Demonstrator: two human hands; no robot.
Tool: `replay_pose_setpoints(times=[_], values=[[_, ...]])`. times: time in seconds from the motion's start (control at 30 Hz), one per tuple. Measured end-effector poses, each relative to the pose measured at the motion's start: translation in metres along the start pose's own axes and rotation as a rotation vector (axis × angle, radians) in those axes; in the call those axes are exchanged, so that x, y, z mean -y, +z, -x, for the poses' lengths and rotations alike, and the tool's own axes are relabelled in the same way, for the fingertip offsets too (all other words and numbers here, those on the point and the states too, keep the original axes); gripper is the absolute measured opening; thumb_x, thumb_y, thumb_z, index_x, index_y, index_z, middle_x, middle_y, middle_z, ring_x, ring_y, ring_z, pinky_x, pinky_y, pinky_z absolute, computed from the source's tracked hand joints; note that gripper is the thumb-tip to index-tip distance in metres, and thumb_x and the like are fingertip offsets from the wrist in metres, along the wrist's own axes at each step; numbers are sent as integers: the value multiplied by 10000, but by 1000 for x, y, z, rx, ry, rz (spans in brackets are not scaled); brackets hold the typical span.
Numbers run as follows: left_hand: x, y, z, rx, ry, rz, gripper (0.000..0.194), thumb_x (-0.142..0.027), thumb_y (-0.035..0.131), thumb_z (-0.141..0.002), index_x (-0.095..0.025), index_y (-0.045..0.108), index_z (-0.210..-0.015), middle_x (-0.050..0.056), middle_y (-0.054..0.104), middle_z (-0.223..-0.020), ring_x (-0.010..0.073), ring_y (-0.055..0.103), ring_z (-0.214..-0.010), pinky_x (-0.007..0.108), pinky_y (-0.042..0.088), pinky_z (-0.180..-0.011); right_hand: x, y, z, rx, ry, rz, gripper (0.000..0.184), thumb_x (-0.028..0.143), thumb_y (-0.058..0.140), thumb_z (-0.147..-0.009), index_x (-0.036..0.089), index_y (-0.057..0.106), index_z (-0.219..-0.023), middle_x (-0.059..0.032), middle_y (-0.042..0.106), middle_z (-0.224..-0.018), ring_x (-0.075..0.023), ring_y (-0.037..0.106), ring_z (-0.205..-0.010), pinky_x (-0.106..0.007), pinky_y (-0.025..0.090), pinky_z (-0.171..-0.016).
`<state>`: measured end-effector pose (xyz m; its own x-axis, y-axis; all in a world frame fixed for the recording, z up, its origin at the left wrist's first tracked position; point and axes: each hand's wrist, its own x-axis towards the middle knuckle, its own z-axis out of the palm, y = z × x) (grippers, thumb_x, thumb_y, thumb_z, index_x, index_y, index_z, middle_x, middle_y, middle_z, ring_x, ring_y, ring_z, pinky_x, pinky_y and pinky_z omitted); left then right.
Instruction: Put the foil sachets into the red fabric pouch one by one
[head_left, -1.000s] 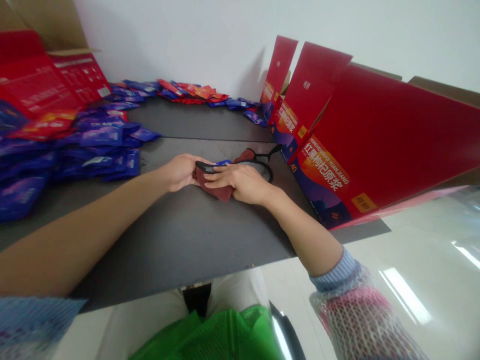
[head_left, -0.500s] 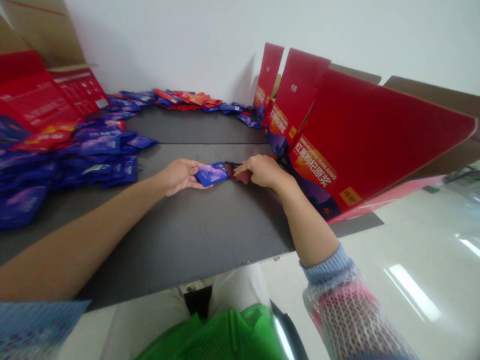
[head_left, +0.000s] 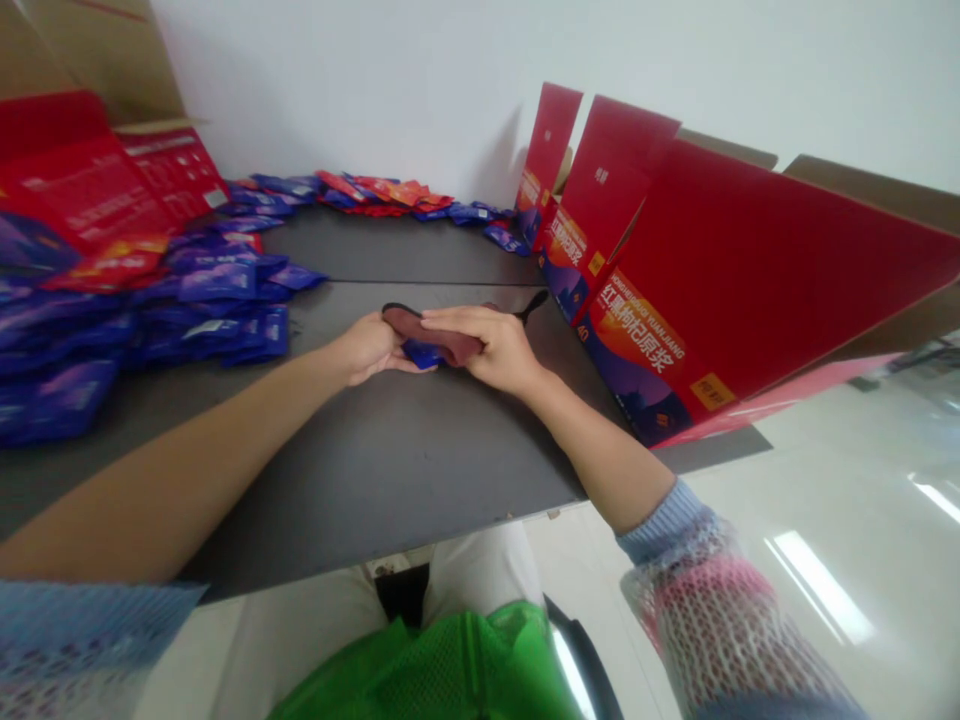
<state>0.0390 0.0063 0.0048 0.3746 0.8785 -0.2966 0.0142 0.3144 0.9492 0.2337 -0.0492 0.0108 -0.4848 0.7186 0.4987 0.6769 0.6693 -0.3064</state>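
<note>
Over the grey table, my left hand pinches a small blue sachet by its left end. My right hand grips a dark red cloth with black edging, its fingers laid along the top. The cloth lies over the sachet and covers most of it, so only a blue lower part shows. A black end of the cloth sticks out to the right behind my right hand.
Many blue and red sachets are heaped at the left. A row of sachets runs along the wall. Open red cartons stand at the right, and another red carton stands at the back left. The table's front edge lies close to my lap.
My right hand has brought the dark red cloth up and leftward over the blue sachet, which was in plain sight before. My left hand still holds the sachet.
</note>
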Motion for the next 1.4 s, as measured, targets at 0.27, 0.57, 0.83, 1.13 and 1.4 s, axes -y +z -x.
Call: replay_pose_setpoints(times=[0.27,0.57,0.83,1.13,1.4], values=[[1,-5,-8,41,-76,32,264,46,483,-819,-37,707,-931,161,761,-758,270,763,-750,439,626,-801,-5,1,-8,223,115,97,466,221,583,-866,332,675,-1309,33,693,-1331,-215,643,-1233,-304,504,-973],[-6,1,4,1,-94,4,281,17,411,-921,-23,672,-1018,146,765,-811,242,744,-706,492,582,-892,-32,-16,-2,251,466,393,333,153,607,-810,313,784,-1042,-27,788,-1062,-274,718,-1042,-343,531,-843],[-5,2,5,-4,-86,-42,294,18,396,-911,-29,665,-1021,145,757,-767,226,737,-662,404,615,-785,-30,-17,-1,-43,351,204,547,27,480,-830,296,712,-1247,3,690,-1331,-188,613,-1264,-325,478,-1023],[-1,5,3,-85,-39,-40,275,53,457,-775,-109,675,-818,76,719,-645,204,724,-659,339,619,-717,1,9,-5,210,-54,-5,515,69,476,-905,260,632,-1357,-24,631,-1417,-173,554,-1317,-332,396,-1103],[6,5,-5,-90,-26,-58,234,-35,510,-853,-98,725,-921,98,714,-652,230,716,-614,410,626,-737,-8,12,-14,244,236,208,461,91,462,-953,300,682,-1300,7,631,-1423,-216,558,-1303,-379,404,-1086]])
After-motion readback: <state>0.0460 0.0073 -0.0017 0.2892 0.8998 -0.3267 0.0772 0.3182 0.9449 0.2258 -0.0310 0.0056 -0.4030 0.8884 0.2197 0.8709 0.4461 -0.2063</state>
